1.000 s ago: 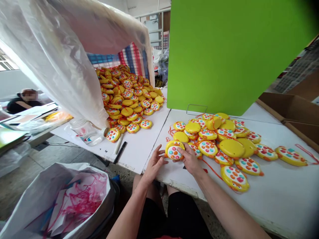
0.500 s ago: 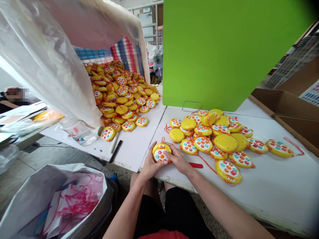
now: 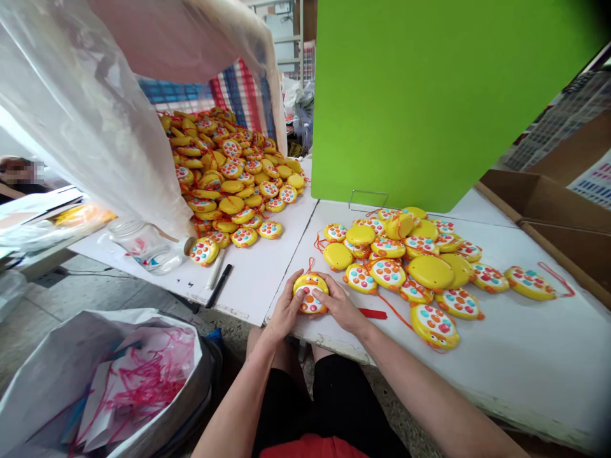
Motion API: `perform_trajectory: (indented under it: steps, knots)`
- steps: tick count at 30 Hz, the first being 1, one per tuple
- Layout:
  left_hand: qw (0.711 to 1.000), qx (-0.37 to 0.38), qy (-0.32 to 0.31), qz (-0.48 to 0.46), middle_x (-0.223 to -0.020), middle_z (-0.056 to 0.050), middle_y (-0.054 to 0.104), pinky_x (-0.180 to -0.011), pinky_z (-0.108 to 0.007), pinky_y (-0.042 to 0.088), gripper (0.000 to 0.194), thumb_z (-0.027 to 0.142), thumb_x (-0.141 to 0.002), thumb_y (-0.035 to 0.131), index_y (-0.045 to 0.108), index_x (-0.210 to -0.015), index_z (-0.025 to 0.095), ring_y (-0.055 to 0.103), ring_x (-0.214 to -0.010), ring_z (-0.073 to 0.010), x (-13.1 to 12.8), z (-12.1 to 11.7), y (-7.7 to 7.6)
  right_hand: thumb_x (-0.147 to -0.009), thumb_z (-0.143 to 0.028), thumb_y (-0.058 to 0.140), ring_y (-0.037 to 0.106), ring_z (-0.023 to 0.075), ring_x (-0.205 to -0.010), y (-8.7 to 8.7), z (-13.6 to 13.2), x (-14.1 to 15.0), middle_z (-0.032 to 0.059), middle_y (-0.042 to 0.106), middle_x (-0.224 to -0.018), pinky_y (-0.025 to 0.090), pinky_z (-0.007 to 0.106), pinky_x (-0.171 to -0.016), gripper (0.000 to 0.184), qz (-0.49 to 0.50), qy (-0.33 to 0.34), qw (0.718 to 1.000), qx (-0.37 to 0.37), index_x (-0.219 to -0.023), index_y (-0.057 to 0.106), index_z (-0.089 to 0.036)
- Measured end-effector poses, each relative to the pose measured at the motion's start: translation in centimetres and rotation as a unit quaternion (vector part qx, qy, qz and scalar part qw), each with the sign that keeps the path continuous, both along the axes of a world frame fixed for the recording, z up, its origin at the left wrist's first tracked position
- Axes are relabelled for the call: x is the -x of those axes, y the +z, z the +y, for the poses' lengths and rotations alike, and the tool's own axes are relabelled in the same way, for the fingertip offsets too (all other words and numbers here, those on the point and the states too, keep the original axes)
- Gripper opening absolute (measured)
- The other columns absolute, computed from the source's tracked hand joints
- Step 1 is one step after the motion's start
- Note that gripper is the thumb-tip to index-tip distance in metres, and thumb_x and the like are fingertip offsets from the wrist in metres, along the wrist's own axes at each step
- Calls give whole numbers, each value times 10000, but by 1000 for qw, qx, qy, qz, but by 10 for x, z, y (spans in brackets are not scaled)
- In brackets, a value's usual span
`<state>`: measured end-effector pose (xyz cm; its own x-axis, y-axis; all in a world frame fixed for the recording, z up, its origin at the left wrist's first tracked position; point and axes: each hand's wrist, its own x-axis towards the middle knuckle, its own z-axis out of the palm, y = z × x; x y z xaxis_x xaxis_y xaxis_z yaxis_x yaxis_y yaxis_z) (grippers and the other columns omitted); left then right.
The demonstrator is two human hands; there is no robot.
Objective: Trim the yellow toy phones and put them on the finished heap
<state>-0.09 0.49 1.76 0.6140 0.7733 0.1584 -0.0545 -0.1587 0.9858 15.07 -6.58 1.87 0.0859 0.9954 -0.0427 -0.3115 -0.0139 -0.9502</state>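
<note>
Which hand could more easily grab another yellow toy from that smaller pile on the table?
Probably the right hand: the smaller pile lies on its side. The left hand sits farther off, across the held toy.

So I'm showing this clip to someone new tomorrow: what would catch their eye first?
Probably the big green board standing at the back of the white table, with a loose spread of yellow toys in front of it. Next, the large heap of toys spilling from a clear plastic bag at far left. Near the table's front edge, the left hand and right hand hold one yellow toy between them.
</note>
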Motion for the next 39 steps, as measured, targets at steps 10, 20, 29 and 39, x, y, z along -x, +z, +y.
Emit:
perform_trajectory:
  steps: [10,20,29,39]
  knots:
    - [998,58,-34,-4,-1326,-114,546,-908,-388,521,990,321,-666,813,246,-1474,246,612,-1073,-255,-2,-5,3,-895,-437,541,537,216,-1169,0,-1,-4,23,566,-1285,454,373,-992,406,-99,-36,993,-48,-1271,531,-283]
    - [998,41,-39,1,-1290,-115,568,-887,-378,530,1013,310,-672,809,213,-1488,235,626,-1035,-247,-1,-6,2,-881,-480,565,568,220,-1101,-4,0,-3,30,604,-1193,496,355,-923,414,-113,-48,991,-49,-1240,549,-273]
    - [999,32,-32,-1,-1410,-130,469,-1024,-394,437,775,480,-878,559,193,-1503,203,528,-1206,-265,2,0,0,-874,-578,522,648,220,-921,-6,1,-3,69,549,-1278,599,308,-576,525,42,17,999,-19,-1323,464,-313]
    - [990,127,-35,-57,-1458,-175,397,-818,-426,565,749,536,-909,470,107,-1513,283,618,-1107,-293,-1,0,0,-868,-477,578,624,256,-1042,41,-12,-50,71,593,-1253,578,408,-817,480,-302,-219,926,-61,-1297,507,-274]
